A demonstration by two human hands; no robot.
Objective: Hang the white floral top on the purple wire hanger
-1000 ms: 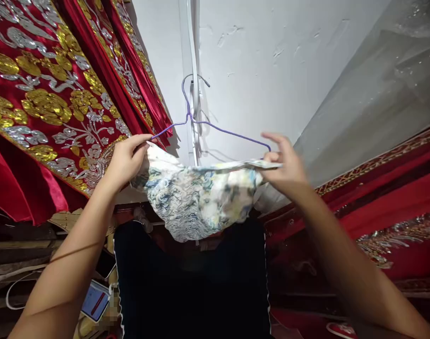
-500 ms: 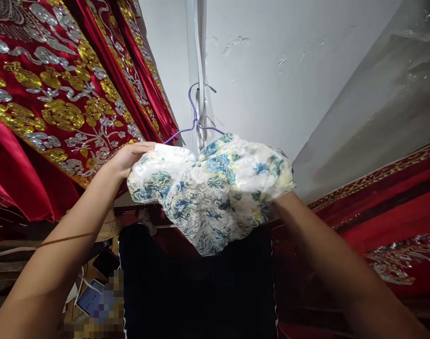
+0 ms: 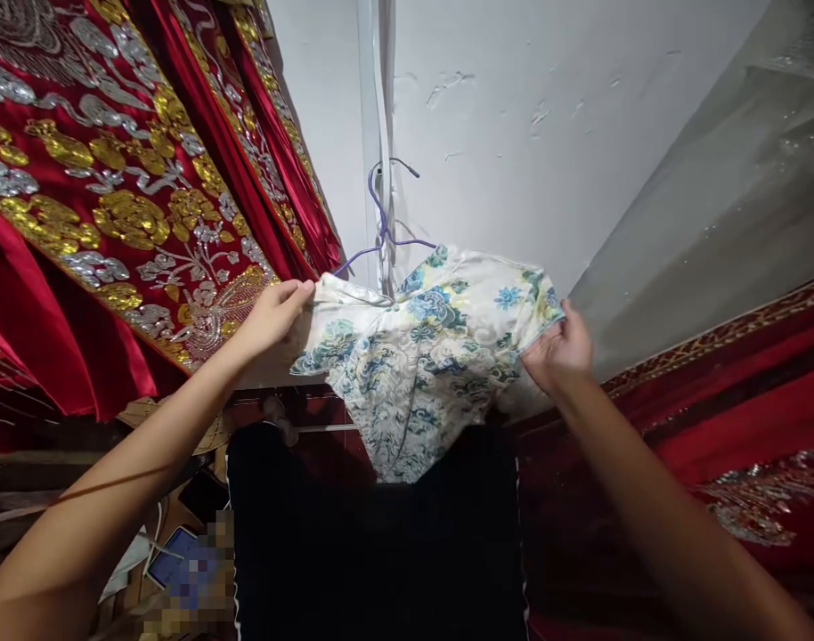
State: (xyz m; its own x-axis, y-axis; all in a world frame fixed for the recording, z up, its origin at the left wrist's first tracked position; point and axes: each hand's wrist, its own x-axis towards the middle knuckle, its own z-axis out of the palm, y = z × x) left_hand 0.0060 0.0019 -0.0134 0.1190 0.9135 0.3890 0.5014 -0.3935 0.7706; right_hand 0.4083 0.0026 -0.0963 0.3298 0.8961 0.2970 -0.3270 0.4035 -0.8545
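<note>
A white short-sleeved blouse (image 3: 417, 356) with blue, green and yellow flowers hangs in front of me on a purple wire hanger (image 3: 384, 223). My left hand (image 3: 283, 312) pinches its left shoulder edge between thumb and fingers. On the other side my right hand (image 3: 564, 345) grips the end of the right sleeve, thumb on top, with some fingers behind the cloth. The sleeve is drawn out to the right. The blouse's lower part narrows towards the black clothing on my body.
Red cloth (image 3: 140, 178) with gold and silver embroidery hangs at the left. A white wall (image 3: 487, 116) with a vertical pipe stands ahead. Clear plastic sheeting (image 3: 714, 196) covers more red cloth at the right. A phone (image 3: 176, 556) with a lit screen lies at lower left.
My right hand, hidden behind the sleeve before, now shows at the sleeve's end and pulls it flatter. My left hand and the blouse have shifted slightly right in view.
</note>
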